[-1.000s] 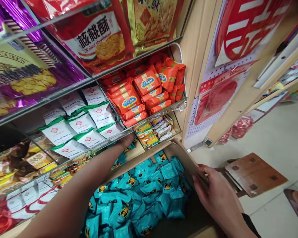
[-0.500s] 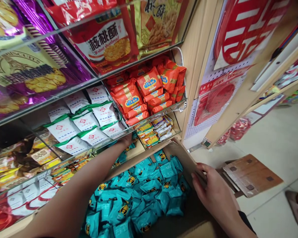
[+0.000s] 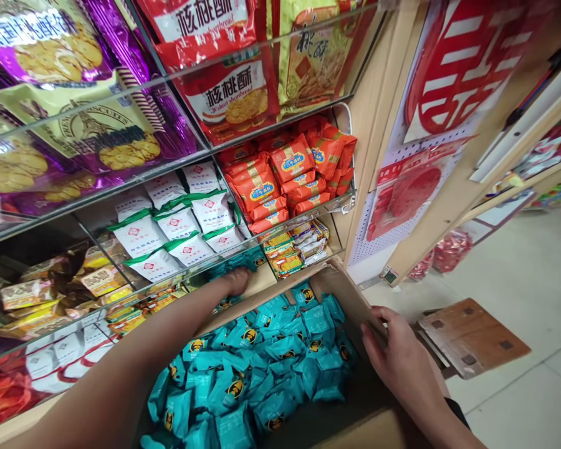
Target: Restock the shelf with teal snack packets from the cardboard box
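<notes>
My right hand [image 3: 397, 352] grips the right rim of an open cardboard box [image 3: 355, 296], thumb on the inner side. Many teal wrapped packets [image 3: 262, 355] with a yellow-and-black round emblem lie loose inside it. My left hand [image 3: 237, 282] reaches across the box's far edge into a low shelf compartment. Its fingers are curled and partly hidden, so what they hold, if anything, does not show. Beside and behind that hand, more teal packets [image 3: 257, 259] lie in the compartment, with bare wooden shelf board [image 3: 260, 279] to its right.
Above are white-and-green packets [image 3: 177, 224], red-orange packets [image 3: 292, 162] and walnut shortbread bags [image 3: 238, 93] behind clear shelf lips. Small yellow bars [image 3: 283, 252] fill the neighbouring compartment. A wooden stool [image 3: 477, 337] stands on the tiled floor at the right.
The view has shifted, so the shelves sit farther right and lower. My left hand has drawn back slightly and shows more. My right hand keeps its grip on the box.
</notes>
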Demonstrator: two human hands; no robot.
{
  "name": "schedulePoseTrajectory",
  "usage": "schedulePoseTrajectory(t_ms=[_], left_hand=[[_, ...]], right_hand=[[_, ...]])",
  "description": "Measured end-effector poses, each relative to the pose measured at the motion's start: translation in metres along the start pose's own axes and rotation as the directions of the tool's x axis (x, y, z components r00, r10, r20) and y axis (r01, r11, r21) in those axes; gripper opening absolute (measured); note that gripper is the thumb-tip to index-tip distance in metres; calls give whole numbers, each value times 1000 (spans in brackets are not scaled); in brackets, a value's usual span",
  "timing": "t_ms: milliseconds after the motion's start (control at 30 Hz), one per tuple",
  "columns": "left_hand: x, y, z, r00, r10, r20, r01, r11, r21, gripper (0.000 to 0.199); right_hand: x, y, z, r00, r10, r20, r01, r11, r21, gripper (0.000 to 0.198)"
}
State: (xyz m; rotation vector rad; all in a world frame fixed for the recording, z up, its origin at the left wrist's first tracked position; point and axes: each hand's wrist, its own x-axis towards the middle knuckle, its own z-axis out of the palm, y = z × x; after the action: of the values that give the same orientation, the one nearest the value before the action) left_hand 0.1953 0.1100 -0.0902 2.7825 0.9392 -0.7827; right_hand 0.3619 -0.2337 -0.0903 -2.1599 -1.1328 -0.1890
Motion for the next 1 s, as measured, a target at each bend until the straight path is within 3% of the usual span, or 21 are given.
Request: schedulePoseTrajectory(t_ms=[200,333,433,567,733,867,933,1000], left_hand=[[-2,7,-15,994,9,107,-8,1000,-11,23],[-19,13,-28,995,41,92,-32,994,-102,32],[-50,21,-48,996,93,17,-87,976,-197,39],[-117,37,-62,970,92,-226,-185,879,-440,41],[-190,38,-28,905,0,-426,-169,918,-358,42],[-222,8,8,834,-181,-522,47,965,-260,41],[-233,-6,20,809,-239,-538,125,963,-240,37],[-240,-12,28,786,-265,-558,167,961,-222,36]], right_hand=[[1,0,1,1000,-16,-14,16,1000,25,25],[1,-1,1,1000,-8,-16,9,999,43,23],[3,-3,1,999,-17,-38,19,999,50,22],[4,-4,3,1000,-8,-23,9,999,52,20],[2,2,3,998,-66,-17,67,994,92,22],[0,-10,-5,949,-277,-150,278,960,-18,22],[-2,-26,-5,898,-434,-79,434,901,-16,19],[-5,-44,4,836,-531,141,527,847,67,23]])
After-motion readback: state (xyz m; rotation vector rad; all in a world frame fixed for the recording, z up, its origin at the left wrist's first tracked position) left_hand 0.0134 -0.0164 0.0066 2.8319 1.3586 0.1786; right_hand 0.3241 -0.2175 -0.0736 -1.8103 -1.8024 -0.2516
